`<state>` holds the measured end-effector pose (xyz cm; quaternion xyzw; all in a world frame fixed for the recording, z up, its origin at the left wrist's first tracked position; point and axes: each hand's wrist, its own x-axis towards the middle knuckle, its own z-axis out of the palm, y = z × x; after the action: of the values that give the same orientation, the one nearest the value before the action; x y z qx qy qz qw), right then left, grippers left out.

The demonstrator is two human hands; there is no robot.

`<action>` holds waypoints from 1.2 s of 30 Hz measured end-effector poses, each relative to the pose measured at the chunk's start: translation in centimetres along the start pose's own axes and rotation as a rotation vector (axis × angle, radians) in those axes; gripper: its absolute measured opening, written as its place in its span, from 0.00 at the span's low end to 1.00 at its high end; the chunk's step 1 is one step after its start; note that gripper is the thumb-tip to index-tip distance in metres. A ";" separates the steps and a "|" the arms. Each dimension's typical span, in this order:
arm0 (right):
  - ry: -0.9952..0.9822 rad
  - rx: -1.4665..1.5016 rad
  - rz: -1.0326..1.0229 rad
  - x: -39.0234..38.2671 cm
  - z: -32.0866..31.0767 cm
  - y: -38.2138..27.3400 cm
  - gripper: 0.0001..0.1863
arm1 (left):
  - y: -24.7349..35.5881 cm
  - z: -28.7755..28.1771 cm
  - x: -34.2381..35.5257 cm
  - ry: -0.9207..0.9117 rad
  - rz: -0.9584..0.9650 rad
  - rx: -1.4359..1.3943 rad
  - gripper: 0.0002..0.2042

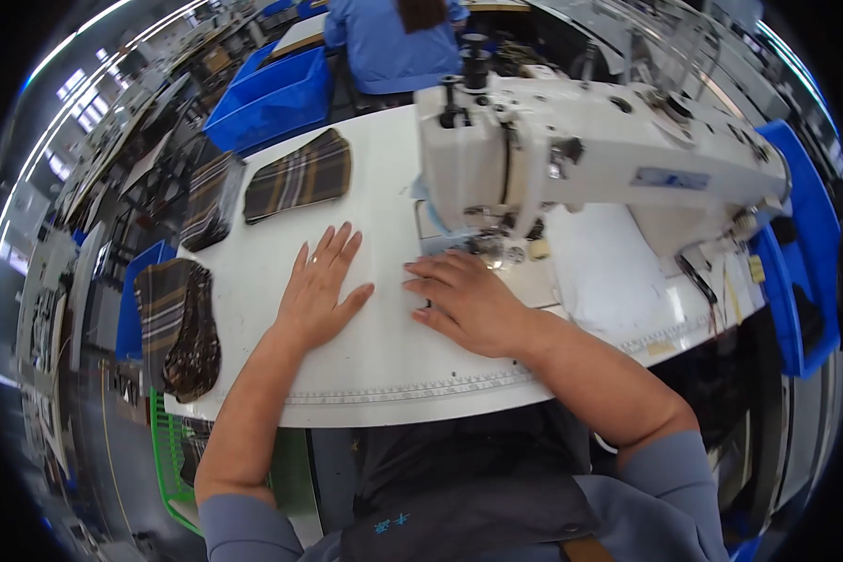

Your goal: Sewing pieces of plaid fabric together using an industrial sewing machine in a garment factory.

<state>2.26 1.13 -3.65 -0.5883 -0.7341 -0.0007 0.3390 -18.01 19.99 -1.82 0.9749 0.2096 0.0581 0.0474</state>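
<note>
My left hand lies palm down on the white sewing table, fingers spread and nothing under them that I can see. Close to the presser foot of a white industrial sewing machine, my right hand rests with its fingers apart and stretched to the left. Something small and dark shows between its fingers, too small to name. Beyond my left hand is a stack of brown plaid fabric pieces. A second plaid bundle sits at the table's left edge.
More plaid fabric with shiny dark brown material hangs over the left edge. Blue bins stand behind, with another blue bin at right. A green basket is below left. Small scissors-like tool lies right. A person in blue sits ahead.
</note>
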 end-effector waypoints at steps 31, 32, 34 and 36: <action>0.106 -0.593 0.827 -12.6 -15.4 6.9 0.25 | 21.0 2.4 -4.1 -0.005 0.463 -0.089 0.49; 0.101 -0.601 0.813 -12.8 -15.6 7.1 0.25 | 21.0 2.4 -4.2 0.007 0.454 -0.093 0.49; 0.105 -0.576 0.802 -13.1 -15.9 7.4 0.25 | 21.0 2.6 -4.2 0.026 0.467 -0.099 0.49; 0.139 -0.558 0.788 -13.1 -15.8 7.3 0.22 | 21.1 2.7 -4.2 0.036 0.460 -0.098 0.48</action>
<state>17.47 -14.20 -0.92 -0.8884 -0.4030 -0.1086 0.1909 -12.93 -1.12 -2.43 0.9923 -0.0202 0.0949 0.0767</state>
